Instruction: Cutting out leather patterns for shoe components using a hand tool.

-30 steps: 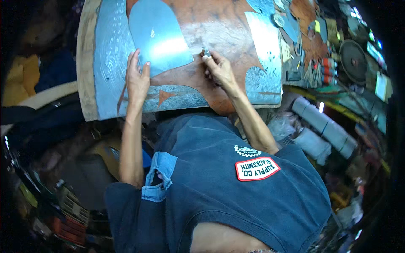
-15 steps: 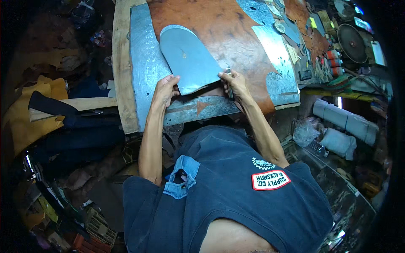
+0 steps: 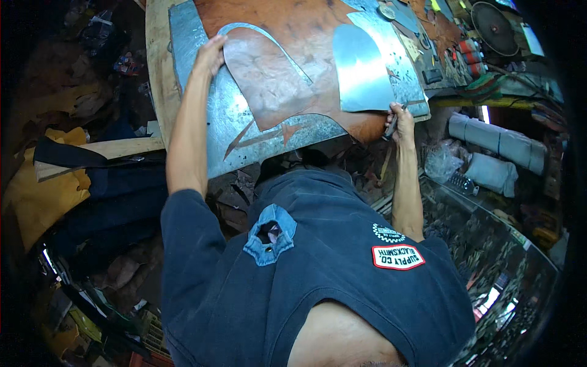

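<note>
A brown leather piece (image 3: 266, 79) with a rounded top lies on the metal-topped table, a thin curved gap along its upper right edge. My left hand (image 3: 211, 55) is at its upper left edge, fingers closed on the rim. My right hand (image 3: 402, 122) pinches the lower right corner of a grey, round-topped flat template (image 3: 365, 70). That same hand also holds a slim dark-handled tool (image 3: 389, 131), its tip hard to make out. Under and around both lies a larger brown leather hide (image 3: 306, 24).
Bare metal sheet (image 3: 223, 122) shows along the table's left and front, with narrow leather scraps (image 3: 287, 131) on it. Hand tools, red-and-white spools (image 3: 471, 52) and a round dark disc (image 3: 491, 27) crowd the far right. A wooden plank (image 3: 101, 157) juts out at left.
My right hand has carried the template off the leather to the right. My left hand has let go of the template and moved up to the cut piece's left edge. A curved gap now shows.
</note>
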Tool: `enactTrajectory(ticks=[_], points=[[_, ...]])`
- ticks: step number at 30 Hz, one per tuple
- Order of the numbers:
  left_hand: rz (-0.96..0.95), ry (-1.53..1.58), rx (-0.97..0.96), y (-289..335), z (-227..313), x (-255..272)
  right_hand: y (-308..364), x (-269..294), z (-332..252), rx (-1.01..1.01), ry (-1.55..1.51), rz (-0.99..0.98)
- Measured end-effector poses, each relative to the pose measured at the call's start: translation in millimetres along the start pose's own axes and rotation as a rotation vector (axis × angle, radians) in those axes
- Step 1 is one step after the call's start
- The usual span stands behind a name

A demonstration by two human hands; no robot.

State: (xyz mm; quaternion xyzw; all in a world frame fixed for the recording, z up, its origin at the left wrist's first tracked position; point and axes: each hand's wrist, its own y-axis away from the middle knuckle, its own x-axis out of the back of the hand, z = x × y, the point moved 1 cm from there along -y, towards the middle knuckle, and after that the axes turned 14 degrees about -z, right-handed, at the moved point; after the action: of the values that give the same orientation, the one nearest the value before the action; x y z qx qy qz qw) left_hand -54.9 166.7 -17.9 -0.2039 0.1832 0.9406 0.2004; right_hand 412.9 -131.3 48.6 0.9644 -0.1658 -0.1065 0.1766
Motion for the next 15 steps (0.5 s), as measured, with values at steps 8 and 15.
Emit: enactTrajectory(ticks=[8,15], points=[[-0.137,-1.03,-0.038,-38.1,63.8,-52.9,-11.8,17.7,6.5,-0.097,0.307,0.132],[-0.713,-1.436,-0.065,-62.4,143.2,-106.2,-10.9,2.8,-16.7,-0.189,0.422,0.107]])
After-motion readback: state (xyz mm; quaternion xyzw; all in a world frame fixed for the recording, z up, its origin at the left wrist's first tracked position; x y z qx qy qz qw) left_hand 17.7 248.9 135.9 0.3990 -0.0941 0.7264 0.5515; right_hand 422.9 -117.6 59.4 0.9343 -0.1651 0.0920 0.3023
